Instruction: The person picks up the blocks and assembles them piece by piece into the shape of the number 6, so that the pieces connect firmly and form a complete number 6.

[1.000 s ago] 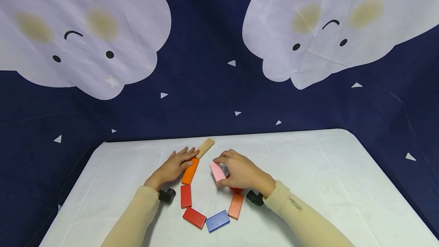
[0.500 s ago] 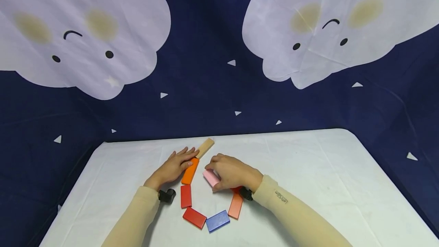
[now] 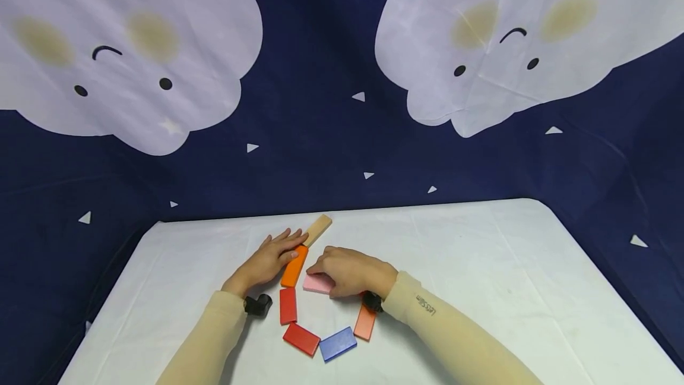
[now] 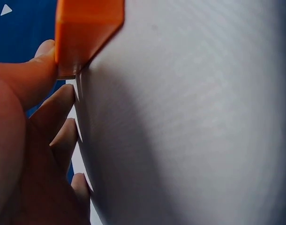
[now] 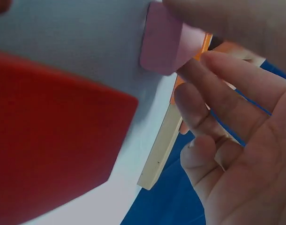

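Note:
My left hand [image 3: 267, 258] lies with straight, spread fingers beside the orange block [image 3: 291, 273]. Its thumb touches that block's side in the left wrist view, and its fingertips reach the near end of the plain wooden block [image 3: 319, 227]. Between thumb and fingers, my right hand [image 3: 352, 272] pinches a pink block [image 3: 316, 283], held crosswise inside the curve of blocks and just right of the orange one. Seen from the right wrist, the pink block [image 5: 159, 40] has the thumb on one side and fingertips on the other. A red block [image 5: 54, 136] under the right wrist is mostly hidden in the head view.
Flat blocks form an open curve on the white tabletop [image 3: 454, 248]: a red block [image 3: 288, 306], another red block [image 3: 301, 339], a blue block [image 3: 338, 344] and a salmon block [image 3: 366, 321]. Behind the table hangs a dark blue cloth [image 3: 315, 106] with clouds.
My right hand has moved left and slightly nearer with the pink block, turning it from slanted lengthwise to nearly crosswise. The left hand and the other blocks keep their places.

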